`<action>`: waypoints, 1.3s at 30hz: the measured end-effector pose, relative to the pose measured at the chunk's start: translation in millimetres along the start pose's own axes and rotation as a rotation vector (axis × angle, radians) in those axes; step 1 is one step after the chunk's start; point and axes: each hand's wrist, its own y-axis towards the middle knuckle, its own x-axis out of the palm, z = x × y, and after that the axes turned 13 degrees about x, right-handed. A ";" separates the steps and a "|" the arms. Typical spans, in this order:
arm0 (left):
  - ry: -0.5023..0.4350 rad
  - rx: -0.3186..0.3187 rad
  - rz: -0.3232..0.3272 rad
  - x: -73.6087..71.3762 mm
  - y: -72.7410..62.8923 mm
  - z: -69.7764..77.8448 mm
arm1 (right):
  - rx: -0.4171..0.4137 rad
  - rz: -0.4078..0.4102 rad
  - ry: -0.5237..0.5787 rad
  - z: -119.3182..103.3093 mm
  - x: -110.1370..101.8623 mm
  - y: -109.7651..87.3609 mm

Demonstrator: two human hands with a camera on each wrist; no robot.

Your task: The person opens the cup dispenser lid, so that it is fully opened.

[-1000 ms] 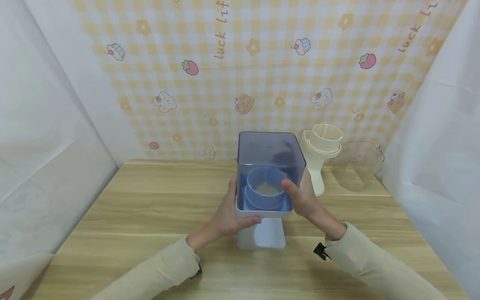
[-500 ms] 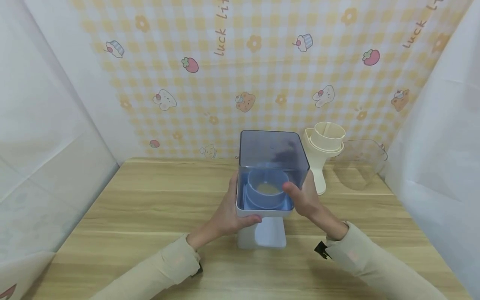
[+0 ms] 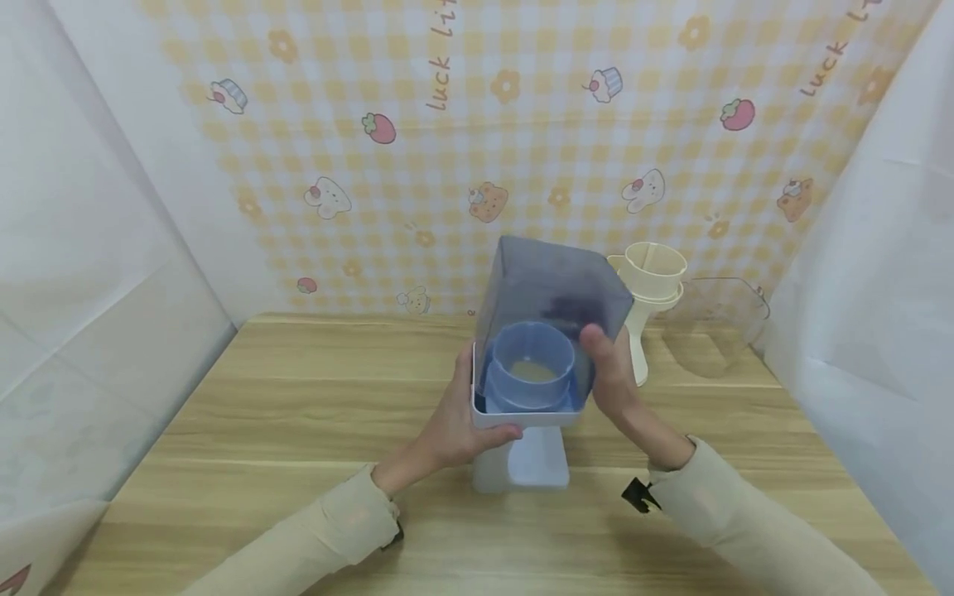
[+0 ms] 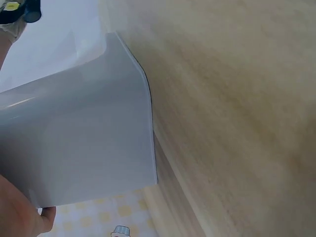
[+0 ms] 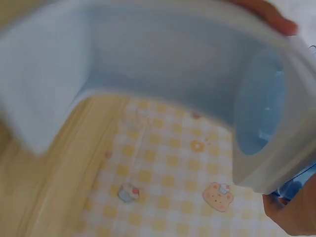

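In the head view, my left hand (image 3: 447,422) grips the side of a white appliance stand (image 3: 540,459), with the thumb along the front of its upper rim. A blue round collar (image 3: 532,364) sits inside that top. My right hand (image 3: 619,381) holds a tinted see-through box cover (image 3: 559,277) by its right side, thumb on the front. The cover is tilted, its right part raised from the white rim. Most fingers of both hands are hidden behind these parts. In the left wrist view the white stand (image 4: 89,128) hangs above the table.
A cream stand with a round cup (image 3: 652,277) is behind to the right. Beside it lies or stands a clear transparent piece (image 3: 704,348) with a thin dark edge. The wooden table (image 3: 320,414) meets a checked backdrop (image 3: 417,165); white sheets flank both sides.
The tinted cover has shifted up and right and tilted out of its level seat on the white rim, moved by my right hand. My left hand and the stand stay nearly still.
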 end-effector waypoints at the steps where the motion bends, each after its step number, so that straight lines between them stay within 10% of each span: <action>1: -0.002 -0.007 -0.002 0.0 0.0 0.1 | 0.006 -0.006 -0.014 -0.1 0.1 0.2; 39: -0.001 0.024 -0.012 -13.0 -9.6 5.9 | -0.165 -0.063 0.199 -32.6 11.3 49.4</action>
